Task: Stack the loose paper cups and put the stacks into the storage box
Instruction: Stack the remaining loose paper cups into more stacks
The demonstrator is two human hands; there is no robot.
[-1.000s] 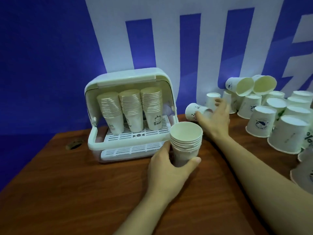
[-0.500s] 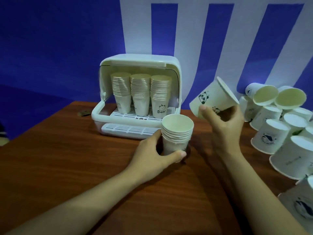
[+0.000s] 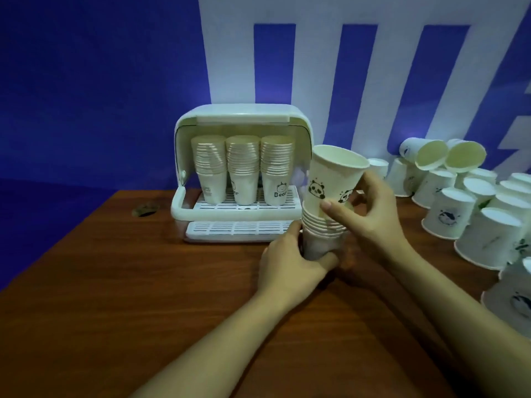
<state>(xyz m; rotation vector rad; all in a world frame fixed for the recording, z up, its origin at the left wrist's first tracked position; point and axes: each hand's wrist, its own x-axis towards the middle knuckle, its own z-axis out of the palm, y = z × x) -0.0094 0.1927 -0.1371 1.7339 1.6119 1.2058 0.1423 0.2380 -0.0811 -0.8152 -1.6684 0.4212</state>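
Note:
A stack of white paper cups (image 3: 321, 234) stands upright on the wooden table (image 3: 143, 282), and my left hand (image 3: 290, 265) grips its base. My right hand (image 3: 370, 214) holds a single panda-print cup (image 3: 333, 179), tilted slightly, with its bottom inside the top of the stack. The white storage box (image 3: 244, 119) stands open behind, with three tall cup stacks (image 3: 244, 168) side by side on its slatted shelf.
Several loose cups (image 3: 448, 214) sit upside down along the right side of the table, and two cups (image 3: 448, 153) lie on their sides on top of them. A small dark hole (image 3: 145, 210) marks the table left of the box. A blue and white wall rises behind.
My right hand lifted the panda cup from the table near the box, carried it left and lowered it into the top of the stack. My left hand stayed on the stack.

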